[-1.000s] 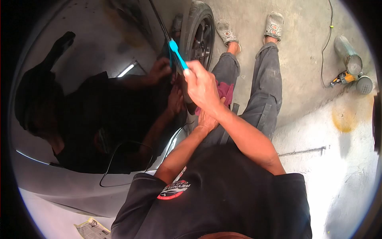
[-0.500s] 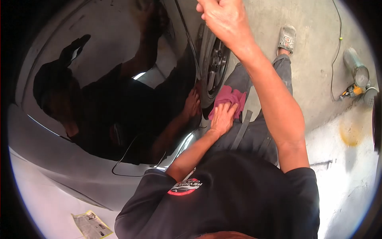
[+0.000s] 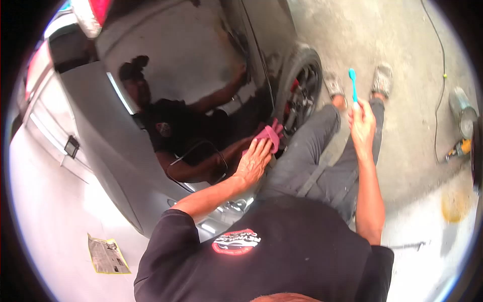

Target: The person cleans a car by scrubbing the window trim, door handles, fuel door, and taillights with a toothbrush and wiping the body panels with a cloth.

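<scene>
Against the glossy black car panel (image 3: 201, 75), my left hand (image 3: 253, 162) presses a pink cloth (image 3: 269, 138), fingers spread over it. The cloth is bunched near the panel's edge, close to the wheel. My right hand (image 3: 362, 126) is raised in front of my legs and grips the lower end of a light blue toothbrush-like tool (image 3: 353, 83), which points away from me. The panel reflects my body and arms.
A car wheel (image 3: 302, 95) stands beyond my left hand. On the right floor lie a cable (image 3: 440, 90), a clear container (image 3: 462, 108) and a yellow-black tool (image 3: 459, 149). A newspaper sheet (image 3: 108, 255) lies at the lower left.
My left hand has moved with the pink cloth from my lap onto the car panel. My right hand has come down and nearer, and the blue tool in it now shows.
</scene>
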Demonstrator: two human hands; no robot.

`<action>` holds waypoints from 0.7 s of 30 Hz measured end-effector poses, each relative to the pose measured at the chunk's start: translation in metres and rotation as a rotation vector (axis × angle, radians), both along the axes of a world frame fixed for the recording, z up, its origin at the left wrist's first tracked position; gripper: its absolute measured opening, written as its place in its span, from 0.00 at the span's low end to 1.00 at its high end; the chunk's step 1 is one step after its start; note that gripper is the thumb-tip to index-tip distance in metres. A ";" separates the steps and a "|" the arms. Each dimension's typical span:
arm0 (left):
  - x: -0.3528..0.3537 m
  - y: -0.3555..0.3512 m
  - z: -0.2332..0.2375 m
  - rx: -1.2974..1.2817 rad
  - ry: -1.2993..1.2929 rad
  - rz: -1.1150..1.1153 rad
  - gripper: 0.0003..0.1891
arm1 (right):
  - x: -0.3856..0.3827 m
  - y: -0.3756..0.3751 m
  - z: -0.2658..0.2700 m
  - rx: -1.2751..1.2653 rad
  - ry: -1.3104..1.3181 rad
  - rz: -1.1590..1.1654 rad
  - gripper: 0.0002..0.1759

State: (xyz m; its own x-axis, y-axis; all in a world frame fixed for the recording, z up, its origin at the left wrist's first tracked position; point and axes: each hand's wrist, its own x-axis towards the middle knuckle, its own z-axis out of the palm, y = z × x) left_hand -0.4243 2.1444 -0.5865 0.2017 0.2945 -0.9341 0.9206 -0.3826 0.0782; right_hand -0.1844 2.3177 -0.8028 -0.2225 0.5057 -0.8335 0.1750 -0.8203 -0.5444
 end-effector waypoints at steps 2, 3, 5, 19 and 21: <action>-0.015 0.037 0.001 0.088 0.005 0.029 0.27 | 0.008 0.022 0.015 -0.002 -0.020 -0.036 0.14; -0.025 0.073 0.001 0.164 0.000 0.036 0.27 | 0.014 0.031 0.022 -0.007 -0.024 -0.053 0.13; -0.050 0.151 -0.003 0.361 0.080 0.067 0.27 | 0.025 0.045 0.025 0.032 -0.005 -0.100 0.14; -0.046 0.218 0.038 0.153 0.208 -0.130 0.13 | 0.078 0.048 0.019 -0.013 -0.059 -0.235 0.15; -0.051 0.116 0.047 0.068 -0.058 -0.097 0.16 | 0.077 0.046 0.021 -0.015 -0.061 -0.246 0.15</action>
State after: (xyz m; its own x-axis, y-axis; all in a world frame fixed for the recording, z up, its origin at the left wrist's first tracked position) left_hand -0.4757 2.2604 -0.5396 0.2858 0.3332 -0.8985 0.8737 -0.4758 0.1015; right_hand -0.1078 2.3632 -0.7819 -0.0432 0.5254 -0.8497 0.0016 -0.8505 -0.5260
